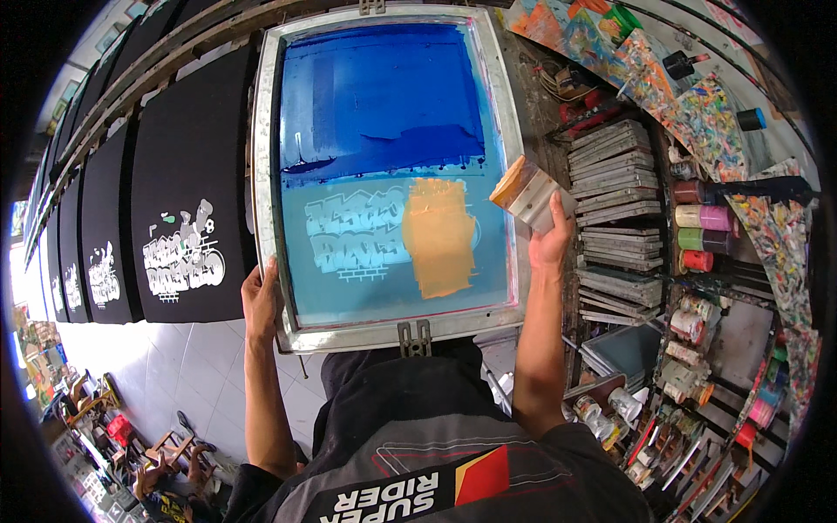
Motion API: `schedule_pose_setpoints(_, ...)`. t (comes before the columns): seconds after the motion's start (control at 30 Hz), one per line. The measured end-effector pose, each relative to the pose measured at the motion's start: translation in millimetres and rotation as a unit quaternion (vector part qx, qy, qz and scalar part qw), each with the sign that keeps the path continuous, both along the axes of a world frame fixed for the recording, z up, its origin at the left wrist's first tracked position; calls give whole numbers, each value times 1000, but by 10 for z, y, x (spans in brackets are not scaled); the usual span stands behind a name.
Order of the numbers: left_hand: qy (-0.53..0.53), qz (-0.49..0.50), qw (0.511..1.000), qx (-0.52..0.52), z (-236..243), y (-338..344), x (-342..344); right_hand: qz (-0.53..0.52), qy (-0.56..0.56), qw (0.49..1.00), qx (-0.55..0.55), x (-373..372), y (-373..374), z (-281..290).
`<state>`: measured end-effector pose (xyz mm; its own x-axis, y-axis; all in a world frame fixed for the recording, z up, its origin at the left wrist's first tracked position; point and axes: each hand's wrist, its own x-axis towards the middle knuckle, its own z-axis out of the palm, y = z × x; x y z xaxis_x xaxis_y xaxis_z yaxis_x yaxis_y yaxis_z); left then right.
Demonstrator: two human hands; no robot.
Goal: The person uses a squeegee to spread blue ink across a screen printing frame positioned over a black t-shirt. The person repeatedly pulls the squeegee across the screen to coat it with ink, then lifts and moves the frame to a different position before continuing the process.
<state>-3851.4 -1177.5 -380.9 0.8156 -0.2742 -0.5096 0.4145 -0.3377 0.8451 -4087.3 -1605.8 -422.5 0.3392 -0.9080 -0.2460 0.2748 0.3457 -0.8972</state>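
In front of me lies a screen printing frame (410, 334) with a pale metal rim. Its mesh (349, 301) shows a light stencil of lettering and bricks, and a peach-orange ink patch (440, 240) covers the stencil's right side. Thick blue ink (384, 83) coats the upper half. My left hand (261, 301) grips the frame's left side near the lower corner. Raised over the right rim, my right hand (553, 234) holds a squeegee (530, 193), tilted, with orange ink along its upper left edge.
Black fabric panels (187, 174) with white prints stand in a row at left. At right are stacked frames (615, 174), ink containers (697, 217) on racks and paint-smeared boards (715, 122). Another person (179, 497) sits on the floor area at lower left.
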Motion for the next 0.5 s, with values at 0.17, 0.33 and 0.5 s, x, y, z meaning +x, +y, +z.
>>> schedule_pose_setpoints(0.17, 2, -6, 1000, -11, -14, 9, 5, 3, 18, 1000, 0, 29, -24, 20)
schedule_pose_setpoints(0.33, 0, -17, 1000, 25, 62, 0, 2, 12, 31, 999, -4, 40, 6, 91)
schedule_pose_setpoints(0.5, 13, 18, 1000, 0, 54, -14, -14, 22, 163, 979, -121, 172, 242, 500)
